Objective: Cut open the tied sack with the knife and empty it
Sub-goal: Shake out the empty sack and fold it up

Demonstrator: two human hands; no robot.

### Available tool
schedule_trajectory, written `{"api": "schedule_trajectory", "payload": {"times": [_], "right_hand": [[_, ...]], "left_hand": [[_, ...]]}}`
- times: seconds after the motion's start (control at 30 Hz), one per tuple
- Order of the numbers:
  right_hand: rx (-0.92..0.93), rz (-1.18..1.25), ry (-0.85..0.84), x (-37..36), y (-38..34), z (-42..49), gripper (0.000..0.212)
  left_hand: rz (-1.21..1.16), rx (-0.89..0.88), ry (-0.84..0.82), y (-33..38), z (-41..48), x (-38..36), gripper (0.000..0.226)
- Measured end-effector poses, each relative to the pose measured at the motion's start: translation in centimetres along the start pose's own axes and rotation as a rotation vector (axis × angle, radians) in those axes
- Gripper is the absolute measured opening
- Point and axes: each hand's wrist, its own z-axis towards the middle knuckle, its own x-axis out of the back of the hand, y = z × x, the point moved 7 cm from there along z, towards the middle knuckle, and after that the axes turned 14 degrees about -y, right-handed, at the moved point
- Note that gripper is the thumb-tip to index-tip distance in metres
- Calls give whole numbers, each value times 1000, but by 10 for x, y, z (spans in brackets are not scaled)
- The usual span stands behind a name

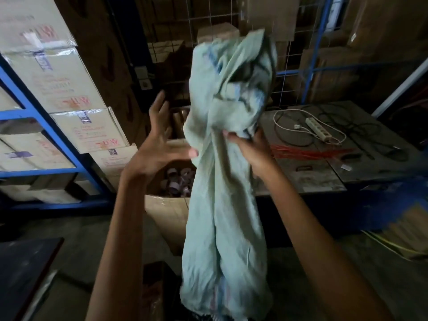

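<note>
The right hand (247,149) grips the sack (227,216) at a bunched part about halfway up its length, fingers curled into the cloth. The left hand (157,147) is spread wide and holds nothing, palm turned toward the sack. Its thumb tip is right at the sack's left edge, though whether it touches is unclear.

The sack is pale green with faint blue stripes. It is held up in the air, limp and crumpled, with its upper part folded over above the right hand and its lower part hanging down between the forearms.

Behind and below the sack stands an open cardboard box (166,216) with small rolls (178,179) lying inside.

To the right is a dark desk (324,179) carrying a white power strip (318,129), black cables and a bundle of red strips (308,152).

To the left, a blue shelf frame (53,135) holds stacked cardboard cartons (58,82) with red print. A wire grid (208,24) and more cartons fill the background.
</note>
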Motion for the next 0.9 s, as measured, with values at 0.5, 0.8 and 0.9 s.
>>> {"api": "schedule_trajectory", "payload": {"times": [0.5, 0.8, 0.9], "right_hand": [[-26, 191, -111, -1, -59, 34, 54], [-345, -203, -468, -11, 98, -65, 114], [-168, 120, -133, -53, 106, -65, 46]], "left_hand": [[-308, 290, 316, -110, 4, -55, 29], [-751, 277, 182, -58, 33, -43, 28], [-771, 404, 91, -44, 54, -70, 47]]}}
